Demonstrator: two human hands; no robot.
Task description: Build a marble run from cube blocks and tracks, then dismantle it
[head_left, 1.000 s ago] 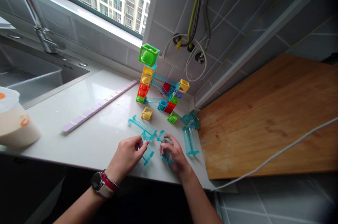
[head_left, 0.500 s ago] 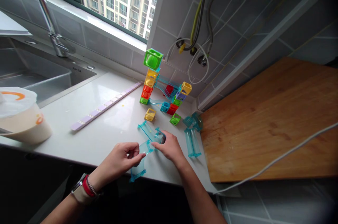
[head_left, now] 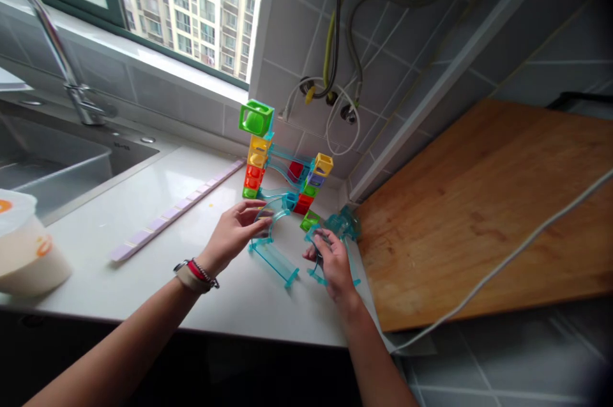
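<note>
Over table [head_left: 225, 305], our left grip [head_left: 235, 228] pinches curved track [head_left: 276, 220], right grip [head_left: 335, 260] clasps blue piece [head_left: 311, 232]; we'd go gentle near block tower [head_left: 253, 172] tbh.

Kitchen, with sink [head_left: 130, 159] and faucet [head_left: 83, 103]

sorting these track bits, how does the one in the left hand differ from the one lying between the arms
The held track is gripped by the left hand, while the loose track lies on the counter, untouched. The held track curves along its length; the loose track looks straight. Both are see-through blue.
</note>
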